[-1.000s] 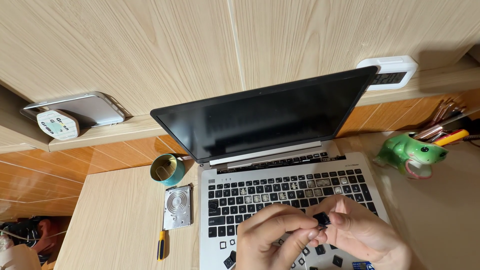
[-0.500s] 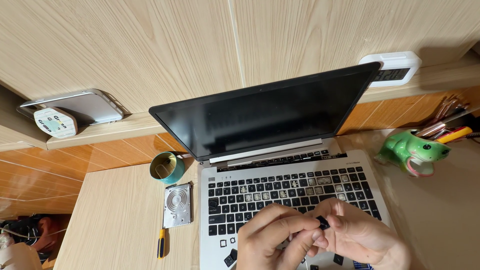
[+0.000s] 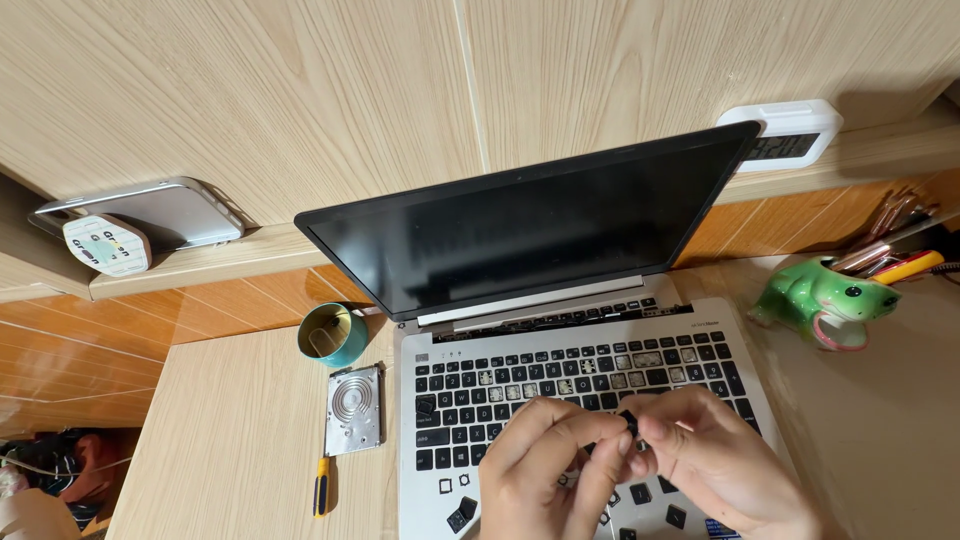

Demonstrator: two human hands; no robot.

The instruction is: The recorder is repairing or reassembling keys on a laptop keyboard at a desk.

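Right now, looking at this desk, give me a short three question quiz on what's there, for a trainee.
1. True or false: the laptop screen is dark.
2. What do the left hand and right hand pinch together between their fingertips? A) a small black keycap B) a screwdriver C) a coin
3. Fill in: the silver hard drive lies to the ____ of the keyboard as the camera sees it.

Key: 1 true. 2 A. 3 left. Several keys are already off, with loose caps on the palm rest. The green frog figurine sits at the right.
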